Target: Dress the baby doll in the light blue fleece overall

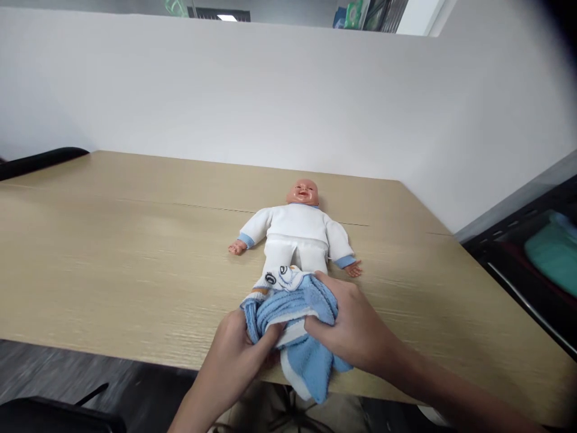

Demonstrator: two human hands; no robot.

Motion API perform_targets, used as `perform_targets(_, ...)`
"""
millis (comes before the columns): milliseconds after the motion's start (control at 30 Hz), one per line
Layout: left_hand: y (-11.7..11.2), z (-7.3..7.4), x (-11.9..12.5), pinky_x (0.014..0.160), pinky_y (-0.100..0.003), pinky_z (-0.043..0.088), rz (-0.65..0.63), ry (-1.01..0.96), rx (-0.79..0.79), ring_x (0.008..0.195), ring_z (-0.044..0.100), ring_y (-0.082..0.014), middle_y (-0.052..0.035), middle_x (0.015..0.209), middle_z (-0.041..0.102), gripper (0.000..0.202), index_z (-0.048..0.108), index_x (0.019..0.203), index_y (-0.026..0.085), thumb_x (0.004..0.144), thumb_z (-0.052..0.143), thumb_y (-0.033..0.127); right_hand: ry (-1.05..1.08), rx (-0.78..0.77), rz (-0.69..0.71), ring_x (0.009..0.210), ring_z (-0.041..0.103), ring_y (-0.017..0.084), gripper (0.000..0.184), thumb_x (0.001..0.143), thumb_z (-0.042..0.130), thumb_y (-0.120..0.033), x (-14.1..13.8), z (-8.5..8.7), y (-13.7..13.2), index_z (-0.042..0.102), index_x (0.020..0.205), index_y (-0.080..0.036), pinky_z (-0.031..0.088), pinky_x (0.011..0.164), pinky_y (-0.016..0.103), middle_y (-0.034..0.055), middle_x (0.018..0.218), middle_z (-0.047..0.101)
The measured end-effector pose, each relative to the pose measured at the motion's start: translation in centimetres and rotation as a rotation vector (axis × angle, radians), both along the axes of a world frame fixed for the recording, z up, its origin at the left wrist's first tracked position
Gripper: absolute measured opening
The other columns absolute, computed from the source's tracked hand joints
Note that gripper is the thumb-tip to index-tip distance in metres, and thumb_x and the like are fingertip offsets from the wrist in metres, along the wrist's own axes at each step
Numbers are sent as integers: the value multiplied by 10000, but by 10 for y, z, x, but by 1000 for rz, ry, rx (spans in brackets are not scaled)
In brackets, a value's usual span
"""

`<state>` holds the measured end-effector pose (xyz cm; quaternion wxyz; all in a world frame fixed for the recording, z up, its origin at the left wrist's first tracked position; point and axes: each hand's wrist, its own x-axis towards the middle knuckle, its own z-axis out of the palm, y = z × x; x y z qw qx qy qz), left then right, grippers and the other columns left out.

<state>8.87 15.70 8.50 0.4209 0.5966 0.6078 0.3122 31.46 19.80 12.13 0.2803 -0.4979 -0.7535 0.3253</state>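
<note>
A baby doll (pixel 297 222) in a white outfit with blue cuffs lies on its back on the table, head toward the wall. Over its lower legs is a bunched blue and white terry garment (pixel 288 304) with embroidered eyes on it. The garment's left side is gripped by my left hand (pixel 241 343), thumb on top of the cloth. My right hand (pixel 349 322) pinches its right side between thumb and fingers. Part of the cloth hangs over the table's front edge. The doll's feet are mostly hidden by the cloth and my hands.
The wooden table (pixel 135 252) meets a pale wall (pixel 225 90) at the back. At the right stands a dark rack (pixel 518 264) holding a green item (pixel 554 252). A black chair part (pixel 58 415) is at the lower left, below the table edge.
</note>
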Motion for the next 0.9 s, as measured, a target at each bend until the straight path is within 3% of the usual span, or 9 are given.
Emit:
perform_targets(67,5,-4,-1,809,-394,592,-40,-30,6,948,754,-318,-104,1007,808,406,705,943,201,1018,634,594,4,-19,9,686,625,177,137,793,712,-176,0,-4,4,605,854,-237,453,666,302,-25,785,702)
perform_targets(233,19,-10,0,740,-364,556,-44,-7,35,836,746,-299,-66,868,787,356,675,865,208,1017,647,528,7,-35,28,718,634,189,93,831,696,-179,2,-18,18,655,899,-228,473,703,314,-11,822,732)
perform_targets(433,39,0,4,790,-357,536,-85,-16,13,902,758,-292,-64,948,803,349,677,915,198,1057,585,504,30,-27,-18,792,705,221,106,846,692,-205,3,-28,31,681,950,-223,523,764,332,22,894,787)
perform_targets(567,56,4,6,787,-363,500,-68,92,31,901,739,-301,-78,932,784,322,629,880,209,1031,584,490,-14,37,-64,745,670,204,78,861,699,-244,7,-31,51,632,895,-223,486,732,323,5,827,740)
perform_targets(733,68,12,8,706,-350,445,-30,256,72,802,708,-287,-88,841,745,260,551,796,228,970,572,420,-80,144,-35,698,584,169,128,873,688,-252,8,-12,73,570,827,-228,422,707,314,-21,770,680)
perform_targets(900,48,20,1,740,-382,519,-24,90,68,874,737,-321,-98,926,784,345,625,885,217,967,568,547,-83,157,24,667,556,151,189,855,723,-255,0,12,52,542,802,-236,390,675,303,-41,739,644)
